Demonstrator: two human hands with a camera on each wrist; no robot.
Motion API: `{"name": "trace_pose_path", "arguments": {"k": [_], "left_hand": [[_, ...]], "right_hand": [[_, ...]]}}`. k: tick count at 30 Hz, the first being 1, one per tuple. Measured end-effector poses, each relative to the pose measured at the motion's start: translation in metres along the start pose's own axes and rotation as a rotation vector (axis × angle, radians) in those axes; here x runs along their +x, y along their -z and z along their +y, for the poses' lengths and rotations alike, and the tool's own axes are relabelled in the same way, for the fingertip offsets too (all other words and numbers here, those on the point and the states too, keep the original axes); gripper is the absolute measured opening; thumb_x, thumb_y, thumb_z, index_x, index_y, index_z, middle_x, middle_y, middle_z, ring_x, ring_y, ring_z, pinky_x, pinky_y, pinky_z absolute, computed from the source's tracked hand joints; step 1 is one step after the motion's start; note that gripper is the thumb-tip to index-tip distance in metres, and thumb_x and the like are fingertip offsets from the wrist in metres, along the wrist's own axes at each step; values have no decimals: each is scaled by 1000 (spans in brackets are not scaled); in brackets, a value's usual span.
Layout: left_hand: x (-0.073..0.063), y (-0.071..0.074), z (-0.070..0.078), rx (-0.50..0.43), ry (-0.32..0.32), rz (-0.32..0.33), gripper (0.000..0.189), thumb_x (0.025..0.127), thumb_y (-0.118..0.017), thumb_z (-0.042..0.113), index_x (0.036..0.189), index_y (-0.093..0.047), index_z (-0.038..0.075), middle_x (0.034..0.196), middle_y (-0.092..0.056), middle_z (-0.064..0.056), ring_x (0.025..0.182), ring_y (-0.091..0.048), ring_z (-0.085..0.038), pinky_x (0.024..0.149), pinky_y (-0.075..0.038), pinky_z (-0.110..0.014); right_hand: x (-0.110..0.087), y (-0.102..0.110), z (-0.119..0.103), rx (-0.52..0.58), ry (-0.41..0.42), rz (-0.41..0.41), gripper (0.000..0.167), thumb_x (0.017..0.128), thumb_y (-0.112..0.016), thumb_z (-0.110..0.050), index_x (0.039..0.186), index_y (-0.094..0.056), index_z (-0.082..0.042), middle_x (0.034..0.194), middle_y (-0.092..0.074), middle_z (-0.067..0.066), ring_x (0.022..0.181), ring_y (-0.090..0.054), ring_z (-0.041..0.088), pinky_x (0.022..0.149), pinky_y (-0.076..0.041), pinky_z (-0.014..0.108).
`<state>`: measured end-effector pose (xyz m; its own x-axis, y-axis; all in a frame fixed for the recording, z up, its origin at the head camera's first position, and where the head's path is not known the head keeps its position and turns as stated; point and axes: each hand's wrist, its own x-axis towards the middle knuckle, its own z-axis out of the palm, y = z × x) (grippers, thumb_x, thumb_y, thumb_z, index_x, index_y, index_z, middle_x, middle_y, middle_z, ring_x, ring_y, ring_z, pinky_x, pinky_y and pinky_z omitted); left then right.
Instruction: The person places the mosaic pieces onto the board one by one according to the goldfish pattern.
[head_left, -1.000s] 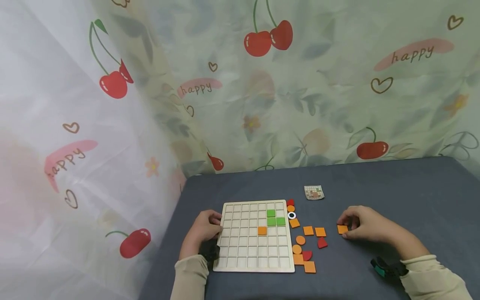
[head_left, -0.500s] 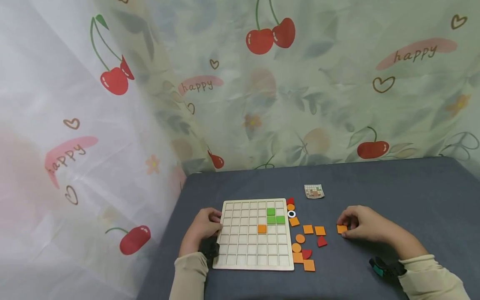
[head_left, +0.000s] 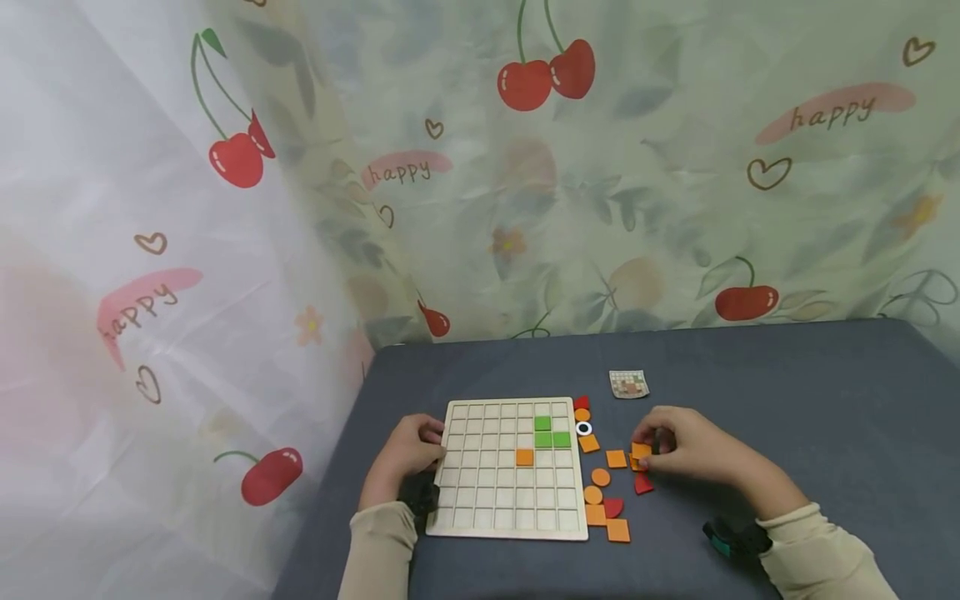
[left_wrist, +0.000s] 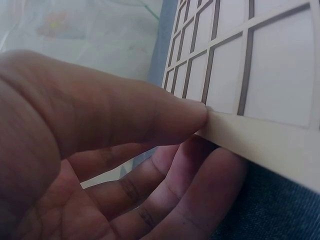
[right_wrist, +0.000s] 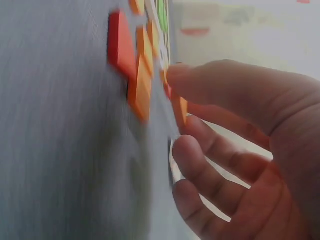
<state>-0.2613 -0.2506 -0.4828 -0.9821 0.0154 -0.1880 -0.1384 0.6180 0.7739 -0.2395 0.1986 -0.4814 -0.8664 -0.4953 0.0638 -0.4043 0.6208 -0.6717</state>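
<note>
My left hand (head_left: 405,452) grips the left edge of a pale gridded board (head_left: 510,497); in the left wrist view the thumb lies on the rim (left_wrist: 260,147), with fingers below it. Several green squares (head_left: 543,439) and one orange square (head_left: 524,457) sit in the board's cells. Right of the board, my right hand (head_left: 690,446) pinches an orange square tile (head_left: 642,450) between thumb and fingers. The right wrist view shows that held tile (right_wrist: 180,111) raised off the table. Beneath it in the head view, another orange tile is partly covered.
Loose pieces lie along the board's right side: orange squares (head_left: 618,531), orange circles (head_left: 601,477), red quarter-rounds (head_left: 613,507) and a white ring-shaped piece (head_left: 583,428). A small printed card (head_left: 628,384) lies farther back on the dark tabletop (head_left: 787,392). A patterned curtain (head_left: 645,192) hangs behind.
My right hand has lifted the orange tile and carried it left, over the other orange tile near the red piece. The left hand keeps its place on the board.
</note>
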Motion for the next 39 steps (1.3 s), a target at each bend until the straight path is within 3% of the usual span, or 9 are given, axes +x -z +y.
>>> {"name": "trace_pose_path", "arguments": {"k": [10, 21, 28, 39], "left_hand": [[1, 0, -1, -2, 0, 4, 37, 90, -74, -3, 126, -68, -5, 100, -66, -16, 81, -67, -24, 68, -63, -38], [2, 2, -2, -13, -2, -12, 38, 89, -73, -3, 126, -67, -5, 102, -67, -17, 80, -69, -24, 67, -63, -37], [4, 2, -1, -14, 5, -12, 37, 89, -73, -3, 126, -68, -4, 101, -66, -16, 80, -68, -24, 66, -63, -38], [1, 2, 0, -15, 8, -11, 37, 89, -73, -5, 125, -67, -5, 99, -66, -16, 79, -67, -24, 65, -63, -37]], "right_hand": [[37, -32, -39, 60, 93, -23, 24, 89, -87, -19, 109, -75, -13, 102, -69, -3, 77, -57, 8, 68, -53, 23], [75, -77, -82, 87, 130, -122, 22, 89, -86, -18, 108, -77, -12, 105, -68, 1, 77, -59, 10, 71, -53, 26], [83, -93, -91, 62, 127, -127, 22, 88, -86, -16, 107, -77, -12, 98, -65, 0, 74, -56, 9, 69, -51, 25], [82, -99, -91, 25, 125, -125, 19, 88, -86, -16, 104, -77, -14, 96, -65, -2, 76, -55, 10, 70, -50, 26]]}}
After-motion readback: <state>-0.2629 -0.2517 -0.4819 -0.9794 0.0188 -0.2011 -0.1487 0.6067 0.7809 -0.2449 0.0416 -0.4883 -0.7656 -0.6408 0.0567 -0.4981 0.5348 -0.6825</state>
